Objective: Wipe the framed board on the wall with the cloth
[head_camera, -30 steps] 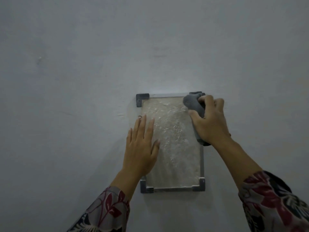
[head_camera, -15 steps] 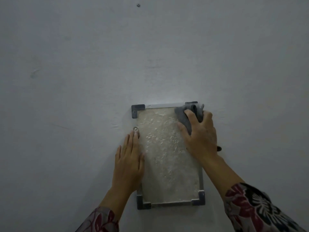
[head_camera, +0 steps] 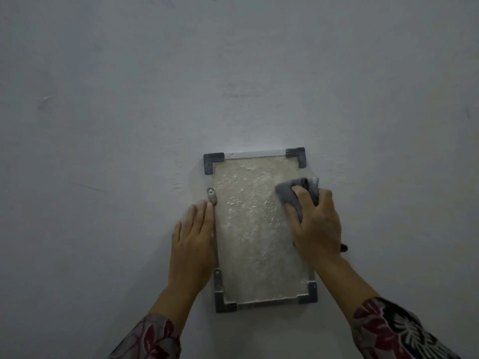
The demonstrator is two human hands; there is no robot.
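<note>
In the head view, a framed board [head_camera: 256,229] with dark corner brackets [head_camera: 213,161] is seen fixed to the grey wall [head_camera: 129,125], at about 6 o'clock from the picture's centre. A grey cloth [head_camera: 286,194] is bunched in the curled fingers of the right hand [head_camera: 317,224] and pressed against the panel at about 2 o'clock. The left hand [head_camera: 193,244] is laid flat, fingers straight and together, at the frame's 9 o'clock side, just below a small metal mounting tab [head_camera: 211,196]. The cloth is judged soft, light and easily wadded, best held bunched in the palm. The board looks stiff and rough-surfaced, best steadied by its frame edge.
</note>
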